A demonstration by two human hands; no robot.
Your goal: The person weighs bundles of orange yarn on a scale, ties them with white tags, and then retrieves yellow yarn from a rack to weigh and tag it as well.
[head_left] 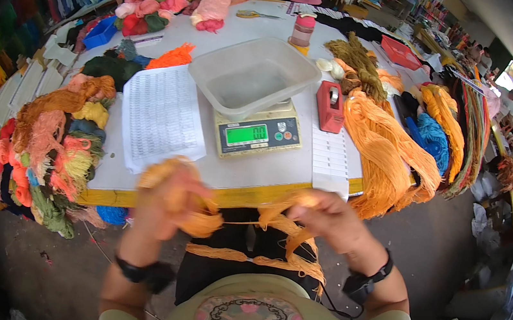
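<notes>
My left hand [166, 203] is closed around a bundle of orange yarn [200, 220], blurred by motion, just below the table's front edge. My right hand [326, 218] grips the other end of the same yarn, and a thin strand stretches between the two hands. More orange yarn [256, 258] lies across my lap. Right in front of me on the white table [106, 166] stands a digital scale [258, 134] with a green display, carrying an empty clear plastic tub [251, 75].
A printed sheet [162, 115] lies left of the scale, a red tape dispenser [330, 105] to its right. Heaps of coloured yarn sit at the left [57, 147], and orange skeins hang over the right edge [387, 151]. Two people stand at the far side.
</notes>
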